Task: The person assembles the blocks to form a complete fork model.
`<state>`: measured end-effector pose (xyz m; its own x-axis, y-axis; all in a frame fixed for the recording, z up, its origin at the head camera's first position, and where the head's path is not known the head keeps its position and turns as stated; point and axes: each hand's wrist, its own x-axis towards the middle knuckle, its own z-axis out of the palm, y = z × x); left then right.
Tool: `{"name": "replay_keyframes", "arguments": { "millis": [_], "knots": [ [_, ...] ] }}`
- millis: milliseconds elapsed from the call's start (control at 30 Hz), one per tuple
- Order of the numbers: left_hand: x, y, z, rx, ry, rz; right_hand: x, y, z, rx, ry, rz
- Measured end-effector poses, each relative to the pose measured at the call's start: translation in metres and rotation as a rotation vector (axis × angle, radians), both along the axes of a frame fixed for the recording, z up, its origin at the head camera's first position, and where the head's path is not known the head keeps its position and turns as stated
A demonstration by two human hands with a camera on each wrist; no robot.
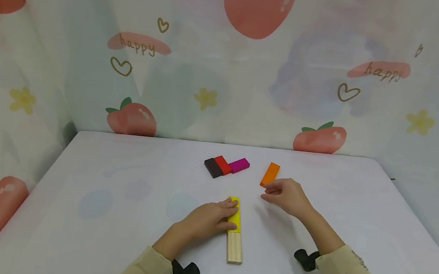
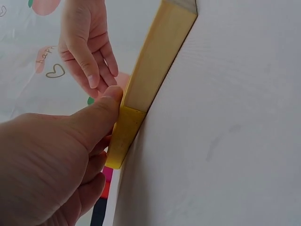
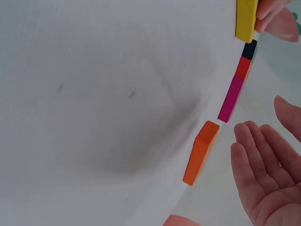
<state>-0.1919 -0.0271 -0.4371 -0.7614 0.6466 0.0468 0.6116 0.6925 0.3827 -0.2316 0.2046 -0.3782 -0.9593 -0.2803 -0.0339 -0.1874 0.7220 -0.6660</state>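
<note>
A yellow block lies end to end with a plain wooden block on the white table. My left hand comes over the yellow block from its left side, thumb and fingertips resting on its top. Seen from the left wrist, the thumb lies close to where the two blocks meet, and the fingertips are partly hidden behind the yellow block. My right hand hovers near the front end of an orange block, holding nothing. In the right wrist view its fingers are relaxed, with a gap between them and the orange block.
Toward the back of the table, a black block, a red block and a magenta block lie touching in a row. Behind the table hangs a fruit-patterned cloth. Black wrist devices sit under both forearms.
</note>
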Motion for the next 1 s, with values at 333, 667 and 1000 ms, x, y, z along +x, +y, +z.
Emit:
{"name": "replay_keyframes", "arguments": {
  "millis": [333, 667, 1000],
  "knots": [
    [0.002, 0.002, -0.002, -0.037, 0.072, 0.007, -0.018, 0.019, -0.002, 0.110, 0.095, -0.004],
    [0.004, 0.002, 0.002, -0.056, 0.064, 0.007, -0.036, 0.024, -0.009, 0.249, 0.191, 0.092],
    [0.003, 0.003, 0.000, -0.071, 0.058, 0.008, -0.047, 0.024, -0.014, 0.356, 0.211, 0.085]
  ]
}}
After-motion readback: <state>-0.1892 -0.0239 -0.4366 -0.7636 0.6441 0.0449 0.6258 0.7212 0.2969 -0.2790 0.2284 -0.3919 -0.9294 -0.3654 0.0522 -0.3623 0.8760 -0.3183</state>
